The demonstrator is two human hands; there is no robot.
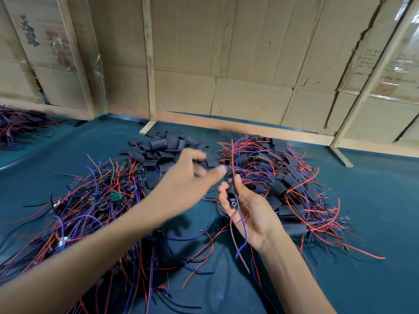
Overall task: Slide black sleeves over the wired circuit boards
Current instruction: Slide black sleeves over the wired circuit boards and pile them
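We count two hands, three heaps on the green mat (362, 200) near them, and a fourth heap (20, 125) far off to the left by the cardboard wall (249, 64). Beyond the left hand (188, 177) lies a pile of loose sleeves (163, 148), too many and too overlapped for us to number. Below and to the left of that hand sprawls a tangle of bare boards (95, 200) with red, blue and black wires; one green board (116, 197) shows plainly in it. To the right of the right hand (247, 211) lies the heap of sleeved boards (283, 184), wires fanning outward.

The right hand, palm up, pinches one sleeve (232, 192) between thumb and fingertips, held upright just above the palm. A board's end (233, 203) pokes from the sleeve's lower mouth, and its red and blue wires (242, 232) trail down across the palm and wrist; more wires rise from the top.

The left hand hovers just left of that sleeve, above the loose pile, blurred; its fingers look spread and relaxed, and we think it holds nothing, though the blur leaves some doubt
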